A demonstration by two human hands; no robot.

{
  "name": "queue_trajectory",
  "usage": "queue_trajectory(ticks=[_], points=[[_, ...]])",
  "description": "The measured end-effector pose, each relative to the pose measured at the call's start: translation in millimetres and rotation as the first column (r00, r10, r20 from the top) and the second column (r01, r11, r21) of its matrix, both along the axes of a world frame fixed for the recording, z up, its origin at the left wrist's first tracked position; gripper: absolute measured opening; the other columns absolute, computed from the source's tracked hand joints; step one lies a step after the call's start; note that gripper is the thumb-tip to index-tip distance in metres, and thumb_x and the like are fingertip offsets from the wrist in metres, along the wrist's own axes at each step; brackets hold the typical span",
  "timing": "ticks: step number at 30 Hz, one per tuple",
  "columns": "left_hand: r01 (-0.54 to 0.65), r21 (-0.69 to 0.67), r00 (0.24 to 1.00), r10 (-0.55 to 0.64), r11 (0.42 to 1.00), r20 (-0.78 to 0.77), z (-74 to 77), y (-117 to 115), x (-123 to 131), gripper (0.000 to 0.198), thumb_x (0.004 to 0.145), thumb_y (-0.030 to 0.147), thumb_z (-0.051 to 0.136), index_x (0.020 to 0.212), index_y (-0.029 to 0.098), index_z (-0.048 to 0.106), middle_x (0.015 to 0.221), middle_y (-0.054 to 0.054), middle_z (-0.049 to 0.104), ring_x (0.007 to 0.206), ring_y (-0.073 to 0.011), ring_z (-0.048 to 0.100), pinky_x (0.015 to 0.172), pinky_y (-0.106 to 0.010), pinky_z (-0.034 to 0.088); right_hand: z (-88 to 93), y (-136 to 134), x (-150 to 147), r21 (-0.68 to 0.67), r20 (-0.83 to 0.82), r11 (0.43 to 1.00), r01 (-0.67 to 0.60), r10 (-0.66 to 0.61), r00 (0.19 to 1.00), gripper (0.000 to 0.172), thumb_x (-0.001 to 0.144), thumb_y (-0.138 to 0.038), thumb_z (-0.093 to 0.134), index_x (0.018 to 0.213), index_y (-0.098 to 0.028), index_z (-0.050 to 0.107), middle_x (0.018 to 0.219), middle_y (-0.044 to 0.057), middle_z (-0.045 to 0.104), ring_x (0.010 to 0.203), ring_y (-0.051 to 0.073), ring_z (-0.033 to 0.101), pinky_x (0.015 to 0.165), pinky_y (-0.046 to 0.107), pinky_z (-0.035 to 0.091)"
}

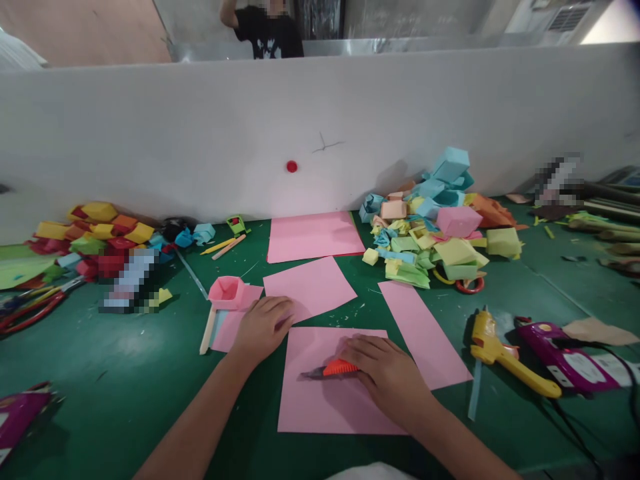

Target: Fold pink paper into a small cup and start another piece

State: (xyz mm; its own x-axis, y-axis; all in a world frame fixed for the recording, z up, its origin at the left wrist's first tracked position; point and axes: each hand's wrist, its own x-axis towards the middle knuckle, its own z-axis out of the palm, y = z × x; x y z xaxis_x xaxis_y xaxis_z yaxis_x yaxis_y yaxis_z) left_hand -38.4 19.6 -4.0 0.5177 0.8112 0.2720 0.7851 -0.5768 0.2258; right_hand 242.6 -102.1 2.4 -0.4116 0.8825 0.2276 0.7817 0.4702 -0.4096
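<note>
My right hand (pixel 383 373) is wrapped round an orange cutter (pixel 340 367), whose dark tip points left over a large pink sheet (pixel 310 413) on the green table. My left hand (pixel 265 327) rests palm down at the lower left of a tilted pink sheet (pixel 315 287), its fingers lying on the paper's edge. Just left of that hand, a small folded pink paper box (pixel 227 292) stands by a smaller pink piece (pixel 230 328) and a wooden stick (pixel 207 330). A long pink strip (pixel 425 337) lies to the right of the large sheet.
Behind stand stacked pink sheets (pixel 315 237) against a white partition (pixel 200 133). Heaps of folded paper lie left (pixel 100 230) and right (pixel 430 227). A yellow glue gun (pixel 515 360), a purple package (pixel 570 360) and red-handled scissors (pixel 35 313) flank the work. A person (pixel 270 30) is beyond the partition.
</note>
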Motion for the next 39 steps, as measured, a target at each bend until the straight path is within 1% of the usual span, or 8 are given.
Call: queue_trajectory(ticks=[12,16,19,21,25,29,36,39], points=[[0.009,-0.012,1.0,-0.009,1.0,0.019,1.7,1,2,0.032,0.098,0.032,0.046,0.118,0.024,0.07,0.122,-0.006,0.071,0.114,-0.0273,0.062,0.097,-0.045,0.048,-6.0,-10,6,0.251,0.016,0.963,0.101,-0.109,0.994,0.045,0.092,-0.004,0.045,0.122,-0.026,0.071,0.116,0.004,0.076,0.098,0.024,0.068,0.085,0.041,0.053],[0.02,-0.017,1.0,-0.019,1.0,0.02,1.9,1,2,0.032,0.098,0.032,0.045,0.116,0.025,0.071,0.121,-0.005,0.072,0.113,-0.0261,0.062,0.099,-0.044,0.048,5.3,-6,34,0.328,-0.013,0.903,0.277,-0.289,0.957,0.04,0.096,-0.011,0.045,0.122,-0.026,0.071,0.115,0.004,0.076,0.101,0.025,0.067,0.09,0.042,0.051],[0.014,-0.021,1.0,-0.013,1.0,0.018,0.7,1,1,0.031,0.095,0.029,0.048,0.116,0.025,0.071,0.122,-0.006,0.071,0.114,-0.0272,0.062,0.098,-0.046,0.047,10.1,-3,62,0.349,0.025,0.83,0.434,-0.472,0.882,0.036,0.099,-0.02,0.044,0.123,-0.024,0.07,0.116,0.005,0.075,0.103,0.028,0.066,0.091,0.045,0.05],[0.008,-0.024,1.0,-0.008,1.0,0.017,0.3,1,1,0.031,0.095,0.028,0.048,0.114,0.024,0.072,0.123,-0.006,0.071,0.115,-0.0277,0.061,0.098,-0.047,0.047,7.6,-3,80,0.337,0.066,0.788,0.515,-0.565,0.822,0.038,0.099,-0.025,0.041,0.125,-0.021,0.069,0.117,0.006,0.075,0.104,0.03,0.064,0.092,0.047,0.049],[0.003,-0.025,1.0,-0.002,1.0,0.018,0.9,1,1,0.03,0.094,0.028,0.048,0.112,0.026,0.073,0.122,-0.005,0.071,0.115,-0.0276,0.061,0.098,-0.047,0.047,-6.4,-6,98,0.261,0.176,0.778,0.571,-0.62,0.764,0.04,0.098,-0.028,0.039,0.123,-0.023,0.069,0.121,0.004,0.073,0.108,0.033,0.062,0.092,0.052,0.048],[0.001,-0.023,1.0,-0.001,1.0,0.016,1.7,1,2,0.031,0.094,0.027,0.048,0.112,0.027,0.073,0.122,-0.005,0.071,0.115,-0.0275,0.06,0.097,-0.047,0.048,-14.7,-9,99,0.19,0.194,0.769,0.61,-0.639,0.744,0.04,0.096,-0.028,0.039,0.124,-0.025,0.068,0.121,0.003,0.073,0.105,0.031,0.064,0.088,0.048,0.051],[0.01,-0.014,1.0,-0.01,1.0,0.017,0.5,2,2,0.03,0.094,0.026,0.048,0.112,0.026,0.072,0.121,-0.005,0.071,0.115,-0.0272,0.06,0.095,-0.046,0.048,-12.3,-13,102,0.107,0.216,0.731,0.674,-0.679,0.702,0.04,0.098,-0.032,0.038,0.125,-0.028,0.066,0.119,0.004,0.074,0.105,0.031,0.067,0.071,0.042,0.054],[0.012,-0.013,1.0,-0.012,1.0,0.024,0.3,2,2,0.03,0.094,0.026,0.048,0.112,0.026,0.072,0.121,-0.005,0.071,0.115,-0.027,0.06,0.096,-0.046,0.047,-12.4,-15,106,0.084,0.212,0.709,0.7,-0.699,0.683,0.04,0.098,-0.035,0.038,0.125,-0.029,0.066,0.12,0.004,0.073,0.107,0.032,0.067,0.072,0.043,0.054]])
